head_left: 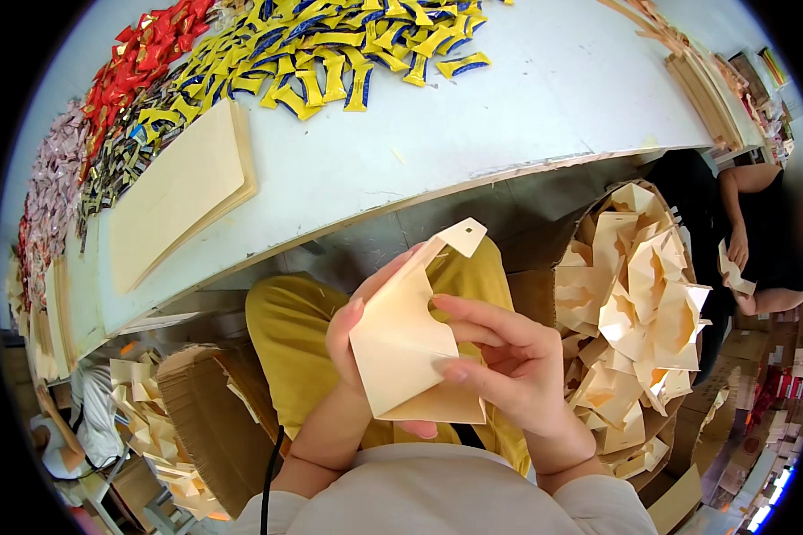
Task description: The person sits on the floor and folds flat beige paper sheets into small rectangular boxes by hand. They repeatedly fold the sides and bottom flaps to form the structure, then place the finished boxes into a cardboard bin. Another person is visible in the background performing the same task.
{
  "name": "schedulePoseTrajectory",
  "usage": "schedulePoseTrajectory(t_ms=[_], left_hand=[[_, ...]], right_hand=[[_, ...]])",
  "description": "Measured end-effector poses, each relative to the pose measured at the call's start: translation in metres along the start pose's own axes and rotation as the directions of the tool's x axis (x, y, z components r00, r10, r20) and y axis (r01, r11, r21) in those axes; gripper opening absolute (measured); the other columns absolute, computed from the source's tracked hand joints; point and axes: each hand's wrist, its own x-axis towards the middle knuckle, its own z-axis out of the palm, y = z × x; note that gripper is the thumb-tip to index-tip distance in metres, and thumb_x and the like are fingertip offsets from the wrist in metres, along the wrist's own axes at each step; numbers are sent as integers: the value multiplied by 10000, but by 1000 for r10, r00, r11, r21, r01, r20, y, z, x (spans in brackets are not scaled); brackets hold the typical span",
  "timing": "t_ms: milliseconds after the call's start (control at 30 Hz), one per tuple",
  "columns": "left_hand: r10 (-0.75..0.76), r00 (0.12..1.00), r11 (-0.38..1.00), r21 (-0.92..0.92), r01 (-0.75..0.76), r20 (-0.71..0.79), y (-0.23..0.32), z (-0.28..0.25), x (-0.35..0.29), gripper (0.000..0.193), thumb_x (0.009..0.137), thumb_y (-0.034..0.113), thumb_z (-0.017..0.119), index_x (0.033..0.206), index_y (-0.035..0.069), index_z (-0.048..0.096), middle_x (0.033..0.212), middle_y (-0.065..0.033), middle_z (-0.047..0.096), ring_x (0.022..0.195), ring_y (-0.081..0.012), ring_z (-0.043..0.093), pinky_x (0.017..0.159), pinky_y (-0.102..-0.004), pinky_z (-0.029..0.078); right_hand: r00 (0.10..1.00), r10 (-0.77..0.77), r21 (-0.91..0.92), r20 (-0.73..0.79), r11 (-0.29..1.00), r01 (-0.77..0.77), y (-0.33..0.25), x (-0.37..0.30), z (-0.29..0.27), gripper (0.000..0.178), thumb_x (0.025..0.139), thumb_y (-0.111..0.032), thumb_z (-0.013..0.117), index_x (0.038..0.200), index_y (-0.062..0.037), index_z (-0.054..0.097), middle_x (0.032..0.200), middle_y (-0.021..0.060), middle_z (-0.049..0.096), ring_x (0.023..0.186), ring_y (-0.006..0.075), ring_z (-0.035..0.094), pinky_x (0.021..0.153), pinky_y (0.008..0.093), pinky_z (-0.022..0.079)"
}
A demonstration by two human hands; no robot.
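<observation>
Above my lap I hold a cream cardboard box (397,348), partly folded, with a pointed tab at its top that has a small hole. My left hand (343,343) wraps round its left side and back; some of those fingers are hidden behind the card. My right hand (517,361) grips the right side, thumb on the front panel and index finger at the curved cut-out edge. The box is tilted, its lower right side showing an open fold.
Beyond my knees curves a white table (357,165), bearing a stack of cream card sheets (187,187) and piles of yellow-blue packets (335,76) and red packets (143,67). At right stands a carton of folded boxes (633,303), near another person (745,209). At left is another carton (196,401).
</observation>
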Motion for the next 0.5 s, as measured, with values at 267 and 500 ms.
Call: schedulePoseTrajectory(t_ms=[267, 500], left_hand=[[134, 991, 986, 98, -132, -12, -1, 10, 12, 930, 802, 496, 803, 1493, 215, 247, 1472, -360, 357, 1344, -532, 414, 1103, -623, 375], [30, 996, 999, -12, -31, -78, -9, 5, 8, 922, 789, 486, 810, 1480, 201, 270, 1444, -328, 409, 1308, -512, 459, 1090, -614, 394]], right_hand=[[969, -212, -341, 130, 908, 244, -2, 5, -3, 533, 798, -37, 822, 1303, -26, 653, 1001, 94, 729, 836, 129, 670, 643, 250, 537], [990, -127, -410, 64, 901, 142, -14, 0, 4, 484, 701, 5, 855, 1164, 39, 718, 901, 107, 761, 804, 152, 689, 733, 265, 527]])
